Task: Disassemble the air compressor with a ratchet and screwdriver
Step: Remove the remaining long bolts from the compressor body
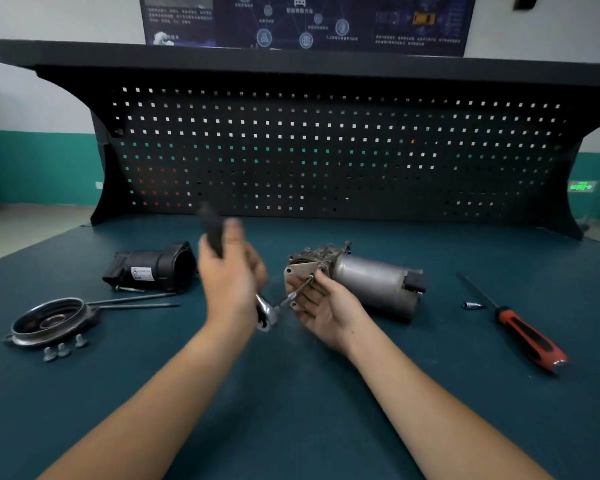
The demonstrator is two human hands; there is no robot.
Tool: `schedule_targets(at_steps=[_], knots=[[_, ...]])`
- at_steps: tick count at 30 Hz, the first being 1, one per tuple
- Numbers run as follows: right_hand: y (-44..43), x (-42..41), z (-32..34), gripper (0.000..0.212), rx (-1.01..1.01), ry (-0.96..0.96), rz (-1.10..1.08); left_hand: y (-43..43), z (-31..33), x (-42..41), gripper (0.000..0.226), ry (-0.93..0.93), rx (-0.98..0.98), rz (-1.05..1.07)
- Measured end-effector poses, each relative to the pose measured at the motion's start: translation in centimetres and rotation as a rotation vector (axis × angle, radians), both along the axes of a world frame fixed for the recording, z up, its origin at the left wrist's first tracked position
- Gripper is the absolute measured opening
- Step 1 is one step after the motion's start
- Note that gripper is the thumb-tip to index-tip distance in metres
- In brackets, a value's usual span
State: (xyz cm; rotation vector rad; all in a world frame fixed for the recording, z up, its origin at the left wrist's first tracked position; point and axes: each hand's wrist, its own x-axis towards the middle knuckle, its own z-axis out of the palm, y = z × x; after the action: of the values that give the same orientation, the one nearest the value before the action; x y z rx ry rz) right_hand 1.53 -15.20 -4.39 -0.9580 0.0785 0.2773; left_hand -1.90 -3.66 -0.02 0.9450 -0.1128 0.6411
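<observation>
The grey metal air compressor (pixel 371 282) lies on its side on the green bench mat, its flange end facing left. My left hand (pixel 231 271) grips the black handle of a ratchet (pixel 266 311), whose chrome head hangs below the hand. A thin extension bit (pixel 300 289) runs from the ratchet head up to a bolt on the compressor's flange. My right hand (pixel 321 306) cups the flange end from below, with its fingers curled around the flange and the bit. The ratchet handle is blurred.
A black plastic housing (pixel 153 270) lies at the left, with two long bolts (pixel 136 303) and a round metal cover (pixel 51 322) in front of it. Three short bolts (pixel 65 348) sit beside the cover. A red-and-black screwdriver (pixel 520 332) and a small socket (pixel 473 305) lie at the right. A pegboard (pixel 326 150) stands behind.
</observation>
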Motion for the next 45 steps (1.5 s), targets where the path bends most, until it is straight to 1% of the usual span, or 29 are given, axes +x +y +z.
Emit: schedule_targets(at_steps=[2, 3, 5, 7, 10, 11, 12, 14, 15, 16, 17, 18, 20, 22, 23, 25, 27, 29, 31, 33, 34, 36, 37, 38, 39, 40, 41, 43, 45], knots=[[-0.1, 0.2, -0.2, 0.028, 0.011, -0.004, 0.025, 1.5, -0.5, 1.5, 0.031, 0.230, -0.346, -0.057], [-0.1, 0.2, -0.2, 0.027, 0.014, -0.011, 0.037, 2.0, -0.9, 1.8, 0.032, 0.286, -0.426, -0.077], [0.0, 0.2, -0.2, 0.025, 0.006, -0.019, 0.044, 2.2, -1.5, 2.1, 0.031, 0.303, -0.378, -0.039], [0.0, 0.2, -0.1, 0.023, -0.002, -0.015, 0.028, 1.5, -1.4, 1.9, 0.028, 0.193, -0.236, 0.028], [0.2, 0.1, -0.2, 0.023, -0.017, -0.026, 0.010, 0.4, -0.6, 0.2, 0.020, -0.127, 0.166, 0.079], [0.3, 0.0, 0.0, 0.025, -0.016, -0.027, 0.006, 0.2, -0.8, -0.5, 0.016, -0.272, 0.387, 0.109], [0.2, -0.2, 0.0, 0.027, -0.021, -0.026, -0.004, 0.0, -1.3, -1.2, 0.011, -0.421, 0.673, 0.147], [0.1, -0.5, 0.2, 0.033, -0.034, -0.010, 0.020, -0.4, -2.6, -1.9, 0.018, -0.735, 1.218, 0.205], [0.0, -0.8, 0.4, 0.036, -0.037, 0.001, 0.044, -0.6, -3.0, -2.0, 0.021, -0.816, 1.380, 0.216], [-0.1, -0.9, 0.4, 0.037, -0.031, 0.014, 0.051, -0.8, -3.1, -2.0, 0.024, -0.839, 1.438, 0.221], [0.0, -1.0, 0.4, 0.035, -0.004, 0.019, 0.044, -1.1, -3.2, -2.0, 0.024, -0.828, 1.408, 0.230], [0.1, -1.0, 0.3, 0.030, 0.014, 0.011, 0.027, -1.3, -3.2, -2.1, 0.022, -0.766, 1.299, 0.226], [0.1, -0.9, 0.1, 0.027, -0.024, -0.009, -0.006, -1.6, -2.7, -2.5, 0.015, -0.521, 0.868, 0.124], [0.1, -0.6, -0.1, 0.026, -0.058, -0.018, 0.006, -1.5, -1.8, -2.0, 0.016, -0.282, 0.399, 0.024], [0.0, -0.5, -0.2, 0.026, -0.047, -0.014, 0.013, -1.2, -1.2, -1.4, 0.018, -0.177, 0.229, 0.016], [-0.2, -0.4, -0.2, 0.027, -0.010, -0.005, 0.031, -0.2, -0.6, -0.2, 0.023, 0.019, -0.015, 0.024], [-0.1, -0.3, -0.1, 0.028, 0.010, -0.012, 0.046, 0.9, -0.8, 0.7, 0.028, 0.182, -0.275, -0.040], [0.1, -0.2, -0.1, 0.026, 0.012, -0.017, 0.036, 1.8, -1.1, 1.1, 0.030, 0.285, -0.432, -0.106], [0.3, -0.2, 0.0, 0.024, -0.009, -0.006, 0.012, 1.8, -1.3, 1.4, 0.028, 0.277, -0.377, -0.085], [0.5, -0.1, 0.0, 0.023, -0.025, -0.002, -0.004, 1.1, -1.0, 1.1, 0.022, 0.112, -0.159, -0.035], [0.6, -0.1, 0.1, 0.023, -0.024, -0.004, -0.008, 0.6, -0.7, 0.3, 0.019, -0.058, 0.033, -0.009], [0.7, 0.0, 0.3, 0.021, 0.000, -0.005, -0.007, 0.2, -1.3, -1.0, 0.009, -0.489, 0.699, 0.111], [0.7, -0.1, 0.3, 0.021, 0.025, -0.001, 0.012, 0.1, -2.1, -1.3, 0.011, -0.697, 1.030, 0.145], [0.7, -0.1, 0.4, 0.023, 0.040, 0.007, 0.038, -0.1, -2.9, -1.2, 0.017, -0.839, 1.253, 0.179], [0.6, -0.2, 0.4, 0.027, 0.031, 0.014, 0.056, -0.2, -3.4, -1.2, 0.021, -0.863, 1.329, 0.174], [0.5, -0.2, 0.3, 0.030, 0.003, 0.015, 0.054, -0.4, -3.4, -1.4, 0.019, -0.811, 1.262, 0.164], [0.4, -0.2, 0.1, 0.030, -0.027, 0.009, 0.036, -0.7, -3.0, -1.8, 0.014, -0.696, 1.086, 0.141], [0.3, -0.2, -0.1, 0.027, -0.033, -0.014, 0.006, -0.9, -1.9, -1.7, 0.003, -0.407, 0.551, 0.059], [0.1, -0.1, -0.1, 0.027, 0.014, -0.023, 0.019, -0.5, -0.9, -0.6, 0.015, -0.103, 0.079, -0.012]])
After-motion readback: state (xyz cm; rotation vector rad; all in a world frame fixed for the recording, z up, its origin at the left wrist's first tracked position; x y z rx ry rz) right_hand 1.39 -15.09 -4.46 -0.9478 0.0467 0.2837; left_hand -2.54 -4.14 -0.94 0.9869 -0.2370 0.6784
